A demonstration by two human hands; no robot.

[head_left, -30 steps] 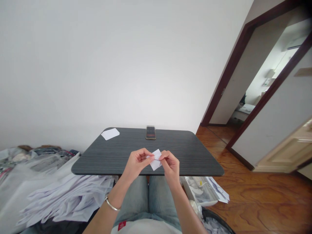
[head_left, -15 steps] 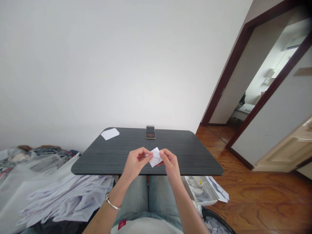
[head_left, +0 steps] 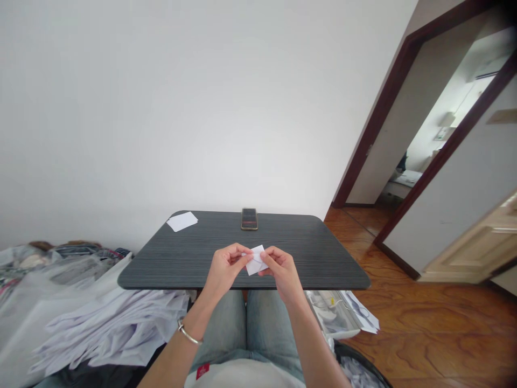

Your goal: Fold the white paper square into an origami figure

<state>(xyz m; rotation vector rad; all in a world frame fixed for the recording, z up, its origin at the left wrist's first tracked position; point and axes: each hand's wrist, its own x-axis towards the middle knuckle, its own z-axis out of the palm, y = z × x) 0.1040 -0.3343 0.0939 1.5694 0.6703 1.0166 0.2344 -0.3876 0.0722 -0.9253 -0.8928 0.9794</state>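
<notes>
A small folded piece of white paper [head_left: 255,264] is held over the front part of the dark table [head_left: 173,264]. My left hand [head_left: 226,267] pinches its left side between thumb and fingers. On the right side, my right hand [head_left: 280,265] grips it the same way, thumb on top. Fingertips cover parts of both edges, and a crease line crosses the paper's face. Flat white sheets [head_left: 182,221] lie at the table's far left corner. A phone [head_left: 249,219] rests at the middle of the back edge.
White cloth [head_left: 117,328] and other fabrics are heaped left of the table. To the right, below the table, stand a white box [head_left: 333,315] with assorted items and a dark-rimmed bin [head_left: 359,366]. A doorway [head_left: 388,108] opens at the right.
The paper has turned slightly between my fingers, and my right thumb has shifted left on it. Both hands stay in nearly the same place over the table.
</notes>
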